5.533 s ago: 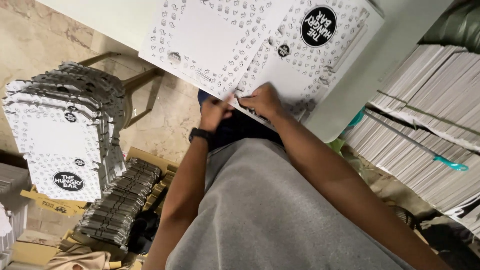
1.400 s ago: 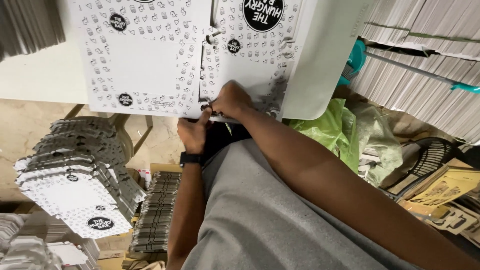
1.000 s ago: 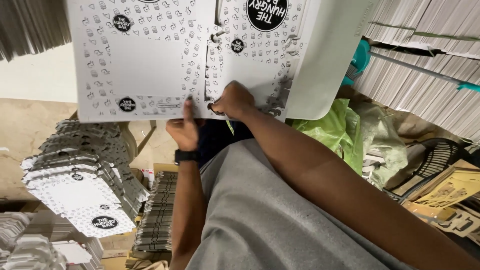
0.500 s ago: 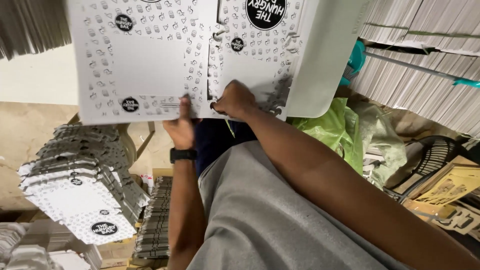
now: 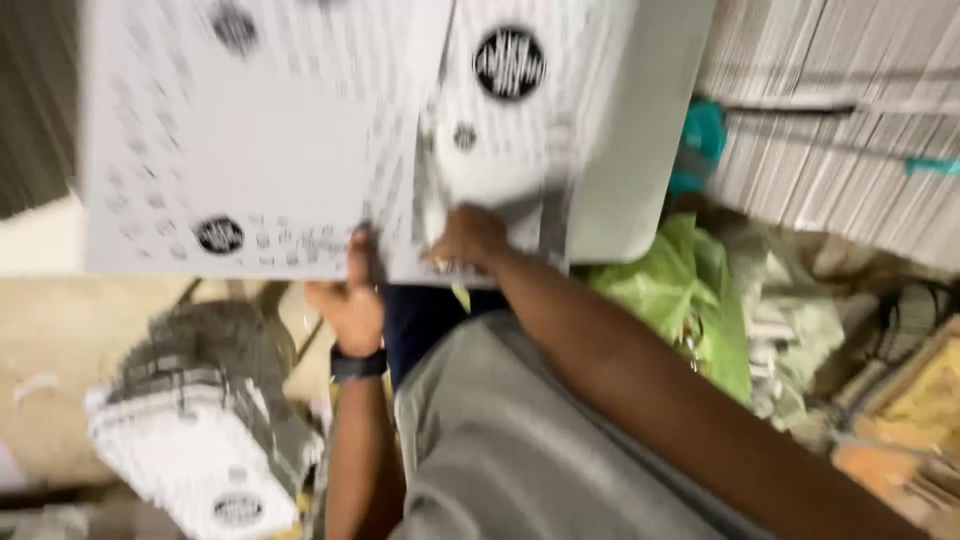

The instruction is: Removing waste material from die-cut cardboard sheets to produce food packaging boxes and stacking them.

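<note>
A flat white cardboard box blank (image 5: 250, 140) printed with small black drawings and round black logos lies on the white table (image 5: 630, 150). My left hand (image 5: 350, 300), with a black watch at the wrist, holds the blank's near edge from below, thumb on top. My right hand (image 5: 465, 238) presses on the near edge of the blank's right panel (image 5: 500, 130). The whole view is blurred by motion.
A stack of the same flat printed blanks (image 5: 200, 420) sits low on the left. Tall stacks of flat cardboard (image 5: 840, 110) stand at the right. A crumpled green plastic bag (image 5: 680, 290) lies beside the table, with brown card scraps (image 5: 900, 430) near it.
My left hand has moved from beside the right hand to under the blank's near edge. The view has shifted and become blurred.
</note>
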